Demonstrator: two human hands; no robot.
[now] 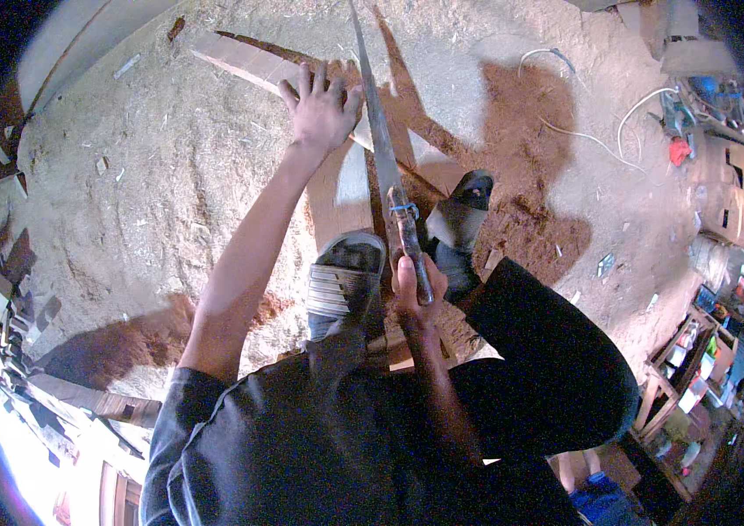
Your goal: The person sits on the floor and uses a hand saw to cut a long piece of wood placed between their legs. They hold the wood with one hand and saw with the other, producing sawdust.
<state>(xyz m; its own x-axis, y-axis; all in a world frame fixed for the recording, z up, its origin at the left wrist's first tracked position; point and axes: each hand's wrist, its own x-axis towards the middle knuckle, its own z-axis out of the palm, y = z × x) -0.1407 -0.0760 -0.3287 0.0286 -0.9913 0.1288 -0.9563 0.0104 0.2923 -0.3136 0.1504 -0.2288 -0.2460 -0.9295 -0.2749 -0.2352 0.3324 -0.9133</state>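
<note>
My left hand (322,110) lies with spread fingers on a pale wooden plank (245,63), which slants across the ground ahead of me. In my right hand (418,285) is the worn handle of a handsaw (378,118), with blue binding where handle meets blade. The long blade points away from me and crosses the plank just right of my left hand; how deep its teeth sit cannot be made out. Under the plank, a wider board (328,197) runs back toward my left sandal (345,276). My right sandal (464,210) is right of the saw.
Reddish-brown sawdust (525,131) covers ground at the right, near a thin white cable (622,131). A wooden rack (683,368) with assorted items stands far right. Wood offcuts (8,324) pile up at left. Blue cloth (604,500) and bare limbs show at lower right.
</note>
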